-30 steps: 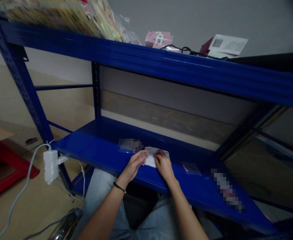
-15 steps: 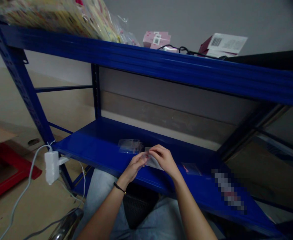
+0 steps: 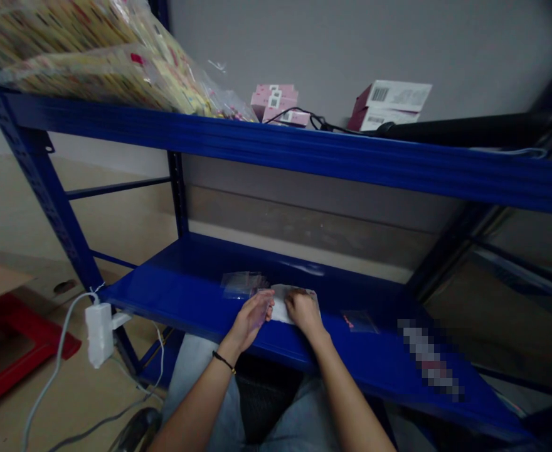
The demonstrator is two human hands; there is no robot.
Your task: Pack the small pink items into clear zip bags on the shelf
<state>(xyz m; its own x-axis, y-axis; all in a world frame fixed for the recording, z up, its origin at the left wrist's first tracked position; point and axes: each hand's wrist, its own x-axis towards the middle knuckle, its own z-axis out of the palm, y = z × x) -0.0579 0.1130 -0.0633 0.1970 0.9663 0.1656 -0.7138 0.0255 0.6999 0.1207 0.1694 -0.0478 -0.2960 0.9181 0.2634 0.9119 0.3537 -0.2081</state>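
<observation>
My left hand [image 3: 252, 317] is half curled above the front of the blue shelf board [image 3: 196, 276], with what looks like a small clear plastic bag in its fingers. To its right, my right hand [image 3: 305, 310] is bent down over a white sheet [image 3: 281, 309], fingers pinched together; whatever they hold is hidden. Several small clear plastic bags [image 3: 242, 284] lie in a loose pile behind my left hand. Right of my right hand rests another clear bag [image 3: 361, 321] with small pink pieces [image 3: 348, 320] at its left side.
Above runs a blue shelf beam [image 3: 276, 150], with bulging clear bags of yellowish packets [image 3: 101, 75], pink boxes [image 3: 276, 100], white-and-maroon boxes [image 3: 393, 103] and a black cable. A white power strip [image 3: 99, 336] hangs at the left post. A red stool [image 3: 17, 351] stands beyond it.
My right hand has left the clear bag at my left hand and moved down onto the white sheet. The hands have parted, and the view has tipped slightly upward.
</observation>
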